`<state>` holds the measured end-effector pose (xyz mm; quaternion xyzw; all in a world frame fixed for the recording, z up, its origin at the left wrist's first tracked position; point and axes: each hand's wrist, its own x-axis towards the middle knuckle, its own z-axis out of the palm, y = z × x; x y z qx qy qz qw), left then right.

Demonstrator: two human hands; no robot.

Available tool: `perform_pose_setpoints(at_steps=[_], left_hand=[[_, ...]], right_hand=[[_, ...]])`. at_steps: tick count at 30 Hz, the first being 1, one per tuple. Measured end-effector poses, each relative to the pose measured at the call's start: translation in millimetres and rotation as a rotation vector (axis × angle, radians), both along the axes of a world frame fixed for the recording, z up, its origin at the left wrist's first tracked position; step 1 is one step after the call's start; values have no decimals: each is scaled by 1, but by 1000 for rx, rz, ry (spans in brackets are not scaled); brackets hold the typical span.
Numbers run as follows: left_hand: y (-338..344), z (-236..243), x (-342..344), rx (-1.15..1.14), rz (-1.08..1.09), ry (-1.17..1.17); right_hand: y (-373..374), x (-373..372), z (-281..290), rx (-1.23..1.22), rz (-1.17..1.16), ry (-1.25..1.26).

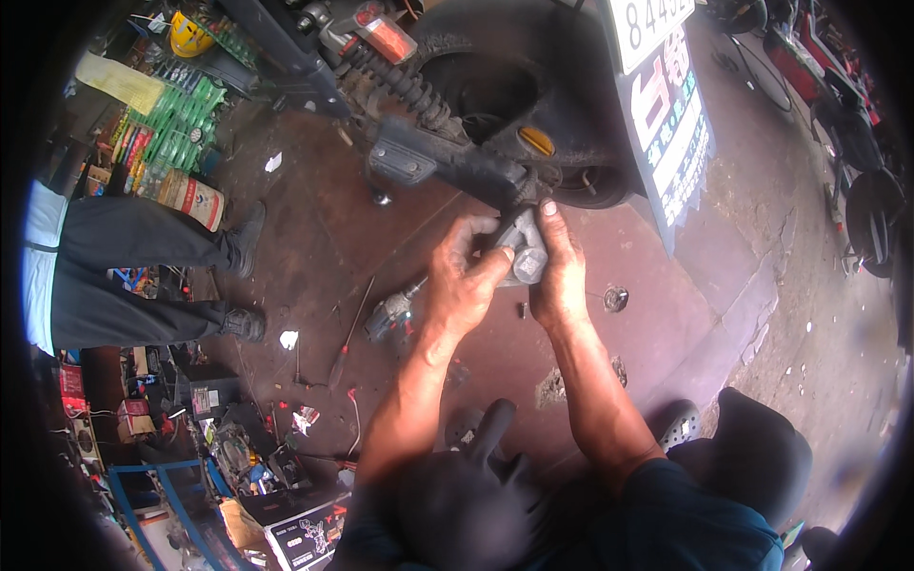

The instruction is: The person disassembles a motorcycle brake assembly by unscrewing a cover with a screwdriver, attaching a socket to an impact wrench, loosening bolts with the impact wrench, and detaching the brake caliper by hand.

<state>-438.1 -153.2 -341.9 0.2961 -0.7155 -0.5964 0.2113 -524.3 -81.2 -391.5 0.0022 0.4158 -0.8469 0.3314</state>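
Note:
Both my hands are closed around a grey cast-metal part with a rounded end, held just below the rear of a scooter. My left hand grips it from the left, with the thumb laid across its near face. Along its other side lie the palm and upright thumb of my right hand. Some of my fingers are hidden behind the part. Just beyond are the scooter's dark arm and wheel, and whether the part touches them I cannot tell.
A power tool and a red-handled screwdriver lie on the reddish floor left of my arms. Another person's dark-trousered legs stand at the left. Boxes, bottles and green packages crowd that side. A number plate hangs above a printed mudflap.

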Motion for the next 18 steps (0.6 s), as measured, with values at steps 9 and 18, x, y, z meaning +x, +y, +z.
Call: perform_pose_setpoints(at_steps=[9, 18], left_hand=[[-2, 2, 10, 129, -151, 39], [43, -50, 9, -616, -242, 109]], right_hand=[[16, -8, 13, -99, 85, -185], [38, -19, -32, 363, 90, -92]])
